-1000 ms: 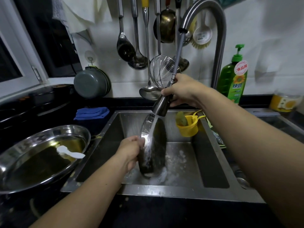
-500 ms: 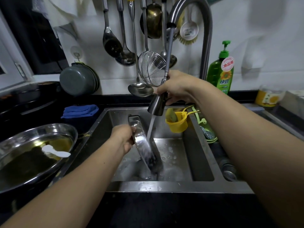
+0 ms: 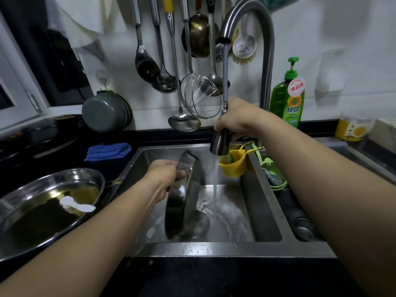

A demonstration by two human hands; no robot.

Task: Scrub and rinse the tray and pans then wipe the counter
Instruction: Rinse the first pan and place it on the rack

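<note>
My left hand (image 3: 165, 179) grips the upper rim of a steel tray (image 3: 184, 196), which stands on edge in the sink (image 3: 214, 247). My right hand (image 3: 237, 121) holds the pull-out spray head (image 3: 220, 142) of the faucet above the sink's back right. Water (image 3: 215, 181) streams straight down just to the right of the tray and lands on the foamy sink floor. A second oval steel pan (image 3: 42, 209) with oily liquid and a white spoon (image 3: 76, 205) sits on the counter at the left.
A yellow cup (image 3: 233, 166) hangs at the sink's back right, beside a steel scourer (image 3: 273, 176) in a green holder. A green soap bottle (image 3: 287, 97), a blue cloth (image 3: 109, 151), grey pots (image 3: 105, 112) and hanging ladles (image 3: 150, 67) line the back wall.
My left hand has turned the tray so its edge faces me and shifted it left, out of the stream. The spray head has moved right; the water now falls beside the tray.
</note>
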